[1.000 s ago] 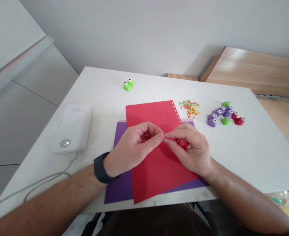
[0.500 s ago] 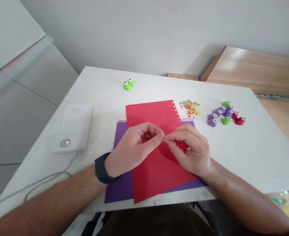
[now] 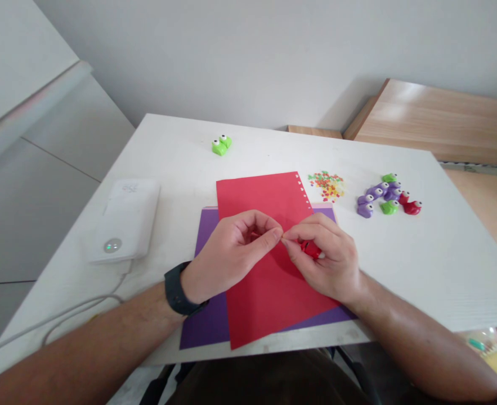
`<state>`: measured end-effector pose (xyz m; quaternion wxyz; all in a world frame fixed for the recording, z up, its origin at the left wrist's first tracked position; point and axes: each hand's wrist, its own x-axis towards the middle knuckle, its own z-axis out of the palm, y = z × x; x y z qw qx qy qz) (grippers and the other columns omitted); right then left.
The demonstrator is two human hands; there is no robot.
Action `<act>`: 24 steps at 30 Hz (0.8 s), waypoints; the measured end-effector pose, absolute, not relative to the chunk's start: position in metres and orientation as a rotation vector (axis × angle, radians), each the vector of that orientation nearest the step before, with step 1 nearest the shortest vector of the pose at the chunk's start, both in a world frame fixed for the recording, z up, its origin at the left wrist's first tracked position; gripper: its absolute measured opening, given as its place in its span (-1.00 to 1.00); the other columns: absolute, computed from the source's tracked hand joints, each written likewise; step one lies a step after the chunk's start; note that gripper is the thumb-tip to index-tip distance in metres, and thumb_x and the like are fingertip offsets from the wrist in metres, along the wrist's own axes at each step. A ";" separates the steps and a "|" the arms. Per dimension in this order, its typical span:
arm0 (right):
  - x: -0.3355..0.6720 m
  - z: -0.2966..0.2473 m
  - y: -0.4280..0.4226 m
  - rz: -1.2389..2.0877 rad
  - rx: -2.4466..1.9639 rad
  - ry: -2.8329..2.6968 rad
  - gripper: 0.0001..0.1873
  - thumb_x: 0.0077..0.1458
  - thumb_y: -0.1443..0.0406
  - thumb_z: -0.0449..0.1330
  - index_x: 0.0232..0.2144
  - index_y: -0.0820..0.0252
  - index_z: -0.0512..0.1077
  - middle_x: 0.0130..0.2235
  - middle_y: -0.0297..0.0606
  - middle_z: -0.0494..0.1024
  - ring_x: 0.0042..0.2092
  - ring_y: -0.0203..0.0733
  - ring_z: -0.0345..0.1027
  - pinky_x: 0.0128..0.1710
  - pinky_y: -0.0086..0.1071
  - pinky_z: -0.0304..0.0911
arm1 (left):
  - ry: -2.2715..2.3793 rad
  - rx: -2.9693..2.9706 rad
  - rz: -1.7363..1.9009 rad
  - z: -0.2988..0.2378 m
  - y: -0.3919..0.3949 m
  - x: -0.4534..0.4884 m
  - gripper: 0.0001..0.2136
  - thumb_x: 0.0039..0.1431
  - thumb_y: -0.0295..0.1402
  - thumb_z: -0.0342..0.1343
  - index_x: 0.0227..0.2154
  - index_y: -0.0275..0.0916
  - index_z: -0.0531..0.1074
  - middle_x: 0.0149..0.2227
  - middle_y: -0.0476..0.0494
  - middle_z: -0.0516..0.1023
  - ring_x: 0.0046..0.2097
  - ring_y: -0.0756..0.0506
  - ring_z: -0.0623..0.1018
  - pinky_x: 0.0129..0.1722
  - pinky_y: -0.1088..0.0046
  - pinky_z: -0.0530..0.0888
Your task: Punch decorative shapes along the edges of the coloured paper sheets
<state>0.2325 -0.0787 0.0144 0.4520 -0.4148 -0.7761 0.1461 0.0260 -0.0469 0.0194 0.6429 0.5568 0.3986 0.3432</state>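
A red paper sheet (image 3: 269,281) lies on a purple sheet (image 3: 204,323) at the near edge of the white table (image 3: 442,264). Both my hands hover over the red sheet, fingertips meeting. My left hand (image 3: 231,253) is curled in a pinch, and something small and red shows inside its fingers. My right hand (image 3: 328,256) is closed around a small red frog-shaped punch (image 3: 310,249), its thumb and forefinger pinching toward the left thumb. A row of small holes runs along the red sheet's right edge.
A pile of tiny coloured paper bits (image 3: 326,185) lies right of the red sheet. A cluster of purple, green and red frog punches (image 3: 385,197) sits further right. A green frog punch (image 3: 220,145) is at the back. A white device (image 3: 125,219) with a cable lies left.
Hands have barely shifted; my right hand edged slightly left and up with the red punch. The light on the white device now shows greenish.
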 end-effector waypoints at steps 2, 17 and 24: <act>0.232 0.014 -0.079 0.360 -1.027 -1.922 -0.78 0.25 0.47 0.31 -0.16 0.04 0.51 -0.29 -0.29 0.62 -0.28 -0.20 0.51 -0.30 -0.31 0.45 | 0.901 1.261 0.787 0.019 -0.046 0.026 -0.77 0.36 -0.17 0.32 -0.27 -0.24 0.55 -0.27 -0.09 0.60 -0.25 -0.06 0.53 -0.23 0.41 0.46; 0.233 0.014 -0.078 0.345 -1.048 -1.883 -0.79 0.22 0.50 0.32 -0.18 0.09 0.52 -0.30 -0.32 0.60 -0.27 -0.24 0.49 -0.26 -0.36 0.44 | 0.899 1.253 0.751 0.020 -0.046 0.025 -0.76 0.38 -0.17 0.31 -0.24 -0.26 0.54 -0.25 -0.07 0.59 -0.23 -0.04 0.51 -0.20 0.41 0.44; 0.235 0.015 -0.078 0.333 -1.000 -1.919 -0.77 0.23 0.51 0.32 -0.13 0.12 0.53 -0.27 -0.28 0.62 -0.25 -0.24 0.51 -0.26 -0.37 0.44 | 0.905 1.268 0.739 0.020 -0.046 0.024 -0.76 0.39 -0.17 0.30 -0.22 -0.27 0.55 -0.24 -0.08 0.59 -0.23 -0.04 0.51 -0.21 0.41 0.44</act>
